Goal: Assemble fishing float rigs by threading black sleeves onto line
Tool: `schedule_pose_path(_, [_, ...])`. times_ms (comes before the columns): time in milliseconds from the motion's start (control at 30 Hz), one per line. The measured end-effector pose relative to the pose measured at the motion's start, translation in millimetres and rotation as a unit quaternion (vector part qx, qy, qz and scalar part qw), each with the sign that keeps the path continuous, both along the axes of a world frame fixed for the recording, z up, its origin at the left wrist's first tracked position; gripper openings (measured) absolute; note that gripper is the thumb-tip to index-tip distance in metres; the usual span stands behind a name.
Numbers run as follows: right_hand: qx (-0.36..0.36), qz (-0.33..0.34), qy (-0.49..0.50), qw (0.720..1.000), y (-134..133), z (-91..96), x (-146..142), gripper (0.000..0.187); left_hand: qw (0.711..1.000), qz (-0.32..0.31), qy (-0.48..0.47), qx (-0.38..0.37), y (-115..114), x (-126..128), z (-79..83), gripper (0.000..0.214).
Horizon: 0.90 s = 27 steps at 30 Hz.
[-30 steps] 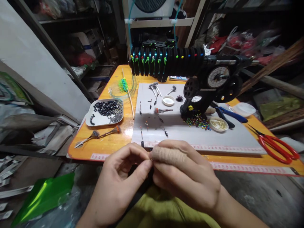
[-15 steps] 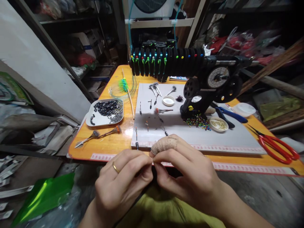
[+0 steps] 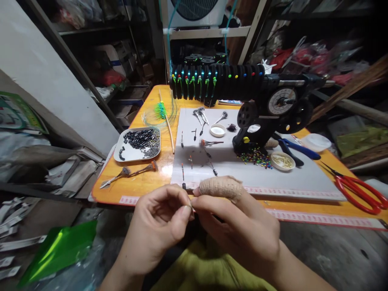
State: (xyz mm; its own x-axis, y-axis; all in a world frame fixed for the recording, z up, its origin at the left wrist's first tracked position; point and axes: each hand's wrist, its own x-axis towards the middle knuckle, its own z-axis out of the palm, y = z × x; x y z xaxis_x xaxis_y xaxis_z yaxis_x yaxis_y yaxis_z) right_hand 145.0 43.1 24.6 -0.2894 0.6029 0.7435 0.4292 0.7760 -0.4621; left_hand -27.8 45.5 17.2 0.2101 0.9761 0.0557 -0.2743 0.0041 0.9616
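My left hand point(image 3: 165, 220) and my right hand point(image 3: 233, 218) meet fingertip to fingertip in front of the table's near edge. Thumb and index finger of the left are pinched on something tiny, too small to make out. The right fingertips press together right beside that pinch, and whatever they hold is hidden. A beige wrap covers the right index finger. Just beyond my hands, small black pieces with orange-tipped stems, one of them a rig point(image 3: 183, 178), lie on the white board point(image 3: 242, 182).
At the left stands a white tray point(image 3: 117, 151) of black cylinders. A black spool stand point(image 3: 251, 129) rises at centre right, with loose coloured beads point(image 3: 254, 157) and a dish of gold bits point(image 3: 283, 166) at its foot. Red-handled scissors point(image 3: 360, 194) lie at the right edge.
My left hand has turned so its thumb and palm side now face me. The right hand has shifted slightly, and the whole view has moved a little.
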Motion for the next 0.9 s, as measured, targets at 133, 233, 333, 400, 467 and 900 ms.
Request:
schedule_pose_path(133, [-0.030, 0.004, 0.045, 0.999, -4.2, 3.2, -3.3, 0.026, 0.999, 0.030, 0.021, 0.022, -3.0, 3.7, 2.1, 0.014])
schedule_pose_path(233, [-0.063, -0.006, 0.082, 0.995, -4.2, 2.7, -4.4, 0.020, 0.992, 0.064, 0.080, 0.068, -8.5, 4.1, 3.3, 0.020])
schedule_pose_path(333, [-0.115, -0.017, 0.096, 0.988, -4.7, -0.9, -2.9, 0.015, 0.984, 0.076, 0.118, 0.114, -13.6, 1.9, 1.1, 0.020])
schedule_pose_path(400, [-0.146, -0.017, 0.096, 0.984, -6.0, -3.2, -1.2, 0.013, 0.983, 0.077, 0.115, 0.119, -15.1, 0.4, -1.0, 0.020])
schedule_pose_path(467, [-0.163, -0.018, 0.094, 0.982, -7.4, -4.8, 0.1, 0.011, 0.986, 0.075, 0.104, 0.110, -15.2, -0.4, -2.6, 0.022])
schedule_pose_path(900, [-0.224, 0.005, 0.100, 0.969, -12.6, -5.3, 2.1, 0.009, 0.917, 0.086, 0.269, 0.281, -15.2, -2.1, -11.2, 0.028])
